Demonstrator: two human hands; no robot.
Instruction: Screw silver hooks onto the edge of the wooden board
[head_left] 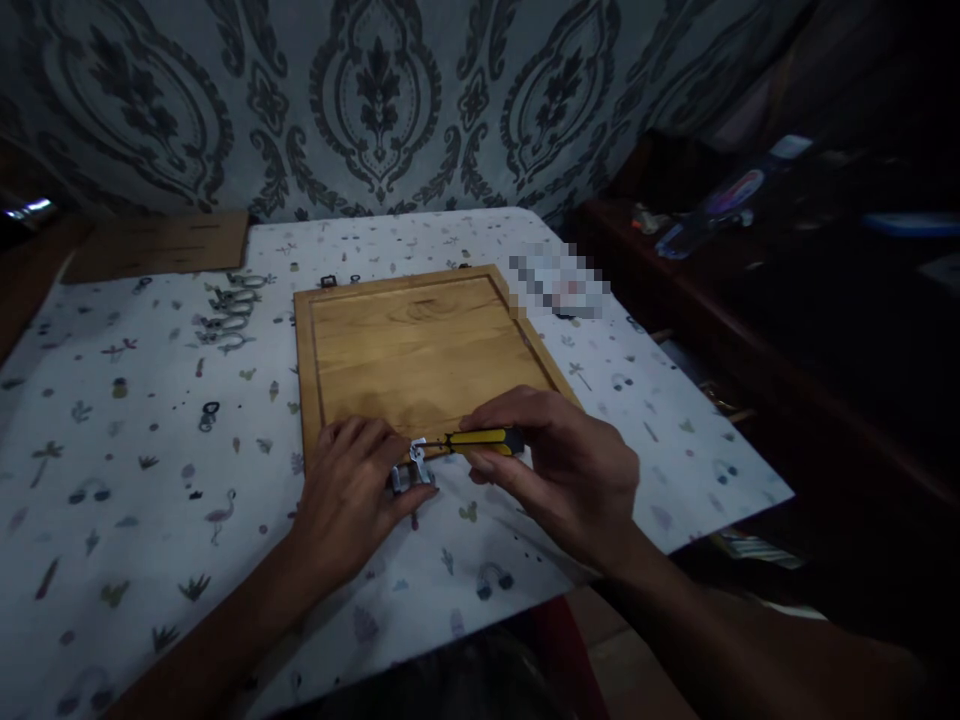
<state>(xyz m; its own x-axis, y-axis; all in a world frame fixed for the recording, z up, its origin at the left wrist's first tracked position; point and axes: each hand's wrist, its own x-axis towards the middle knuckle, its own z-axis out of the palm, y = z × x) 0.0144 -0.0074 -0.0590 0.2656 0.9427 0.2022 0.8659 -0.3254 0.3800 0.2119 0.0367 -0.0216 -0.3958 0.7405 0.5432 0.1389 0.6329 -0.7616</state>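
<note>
A wooden framed panel lies flat on a table covered with a patterned white cloth. My right hand is closed round a yellow-and-black screwdriver, whose tip points left at a small metal hinge on the panel's near edge. My left hand rests at that edge, its fingers pressed on the hinge and holding it against the wood.
Several more metal hinges lie in a loose row on the cloth at the back left. A brown board rests against the patterned wall. Dark furniture with a plastic bottle stands to the right.
</note>
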